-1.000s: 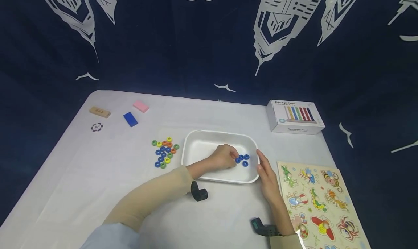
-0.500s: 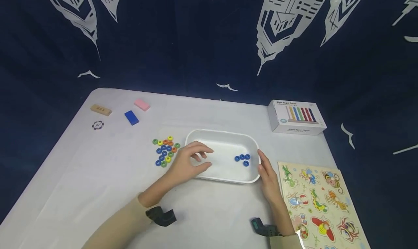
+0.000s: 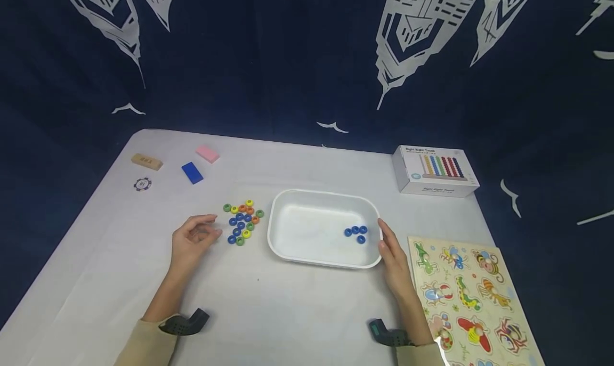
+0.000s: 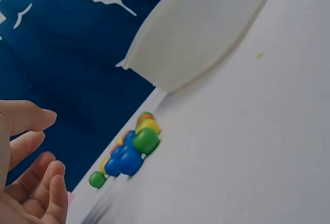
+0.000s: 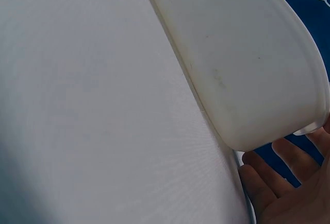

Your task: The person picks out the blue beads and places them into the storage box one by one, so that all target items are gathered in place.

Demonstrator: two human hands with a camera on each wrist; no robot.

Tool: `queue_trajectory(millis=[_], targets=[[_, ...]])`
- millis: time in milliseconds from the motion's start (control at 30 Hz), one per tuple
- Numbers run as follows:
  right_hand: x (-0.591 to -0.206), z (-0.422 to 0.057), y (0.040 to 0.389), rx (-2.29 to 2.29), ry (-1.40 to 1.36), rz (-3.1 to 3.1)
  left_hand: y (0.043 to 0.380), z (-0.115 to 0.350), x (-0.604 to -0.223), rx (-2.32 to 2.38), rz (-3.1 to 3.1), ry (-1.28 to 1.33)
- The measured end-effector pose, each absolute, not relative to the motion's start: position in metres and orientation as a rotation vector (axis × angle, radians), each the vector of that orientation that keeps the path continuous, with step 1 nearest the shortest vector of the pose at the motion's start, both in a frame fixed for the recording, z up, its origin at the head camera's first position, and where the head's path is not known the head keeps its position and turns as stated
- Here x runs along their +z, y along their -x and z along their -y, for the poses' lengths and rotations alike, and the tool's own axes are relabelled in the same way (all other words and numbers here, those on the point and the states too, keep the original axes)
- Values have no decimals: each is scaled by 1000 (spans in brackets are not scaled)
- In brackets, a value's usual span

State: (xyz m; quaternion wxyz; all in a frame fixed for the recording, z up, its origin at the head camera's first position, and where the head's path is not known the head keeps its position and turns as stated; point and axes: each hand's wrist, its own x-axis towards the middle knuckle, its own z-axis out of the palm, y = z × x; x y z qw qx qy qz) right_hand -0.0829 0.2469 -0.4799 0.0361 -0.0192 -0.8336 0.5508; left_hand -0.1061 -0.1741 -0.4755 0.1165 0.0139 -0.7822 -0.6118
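My left hand (image 3: 193, 244) hovers just left of a cluster of small ring-shaped beads (image 3: 241, 226) in blue, green, yellow and orange. Its fingers are loosely bent with a gap to the thumb, and nothing shows between them; the left wrist view has that hand (image 4: 33, 167) apart from the beads (image 4: 126, 154). A white tray (image 3: 307, 259) stands right of the cluster, with several blue beads (image 3: 355, 230) in its right half. My right hand (image 3: 398, 270) rests against the tray's right end, fingers fairly straight; the right wrist view shows its fingers (image 5: 294, 159) beside the outer wall.
Behind on the left lie a wooden block (image 3: 146, 162), a round chip (image 3: 142, 184), a blue block (image 3: 192, 172) and a pink block (image 3: 208, 154). A white box (image 3: 436, 171) stands at the back right. An insect puzzle board (image 3: 460, 297) lies right of my right forearm.
My left hand has moved out of the tray, leftward past the bead cluster, leaving the blue beads in the tray. My right hand has stayed at the tray's end.
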Motion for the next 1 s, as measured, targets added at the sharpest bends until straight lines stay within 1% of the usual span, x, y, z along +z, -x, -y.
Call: queue_trajectory(millis=[233, 467, 600, 800, 900, 1000], targets=[[-460, -236, 77, 1704, 62, 2548, 111, 173, -500, -1687, 2483, 5], [-456, -236, 76, 1676, 63, 2575, 110, 166, -504, -1341, 2639, 78], [-457, -237, 76, 1684, 53, 2587, 110, 164, -504, -1250, 2641, 88], [-459, -236, 75, 1688, 59, 2579, 109, 165, -496, -1365, 2623, 40], [-459, -236, 75, 1678, 53, 2568, 118, 162, -491, -1507, 2547, 32], [-460, -236, 77, 1686, 61, 2556, 127, 145, -466, -1677, 2499, 55]])
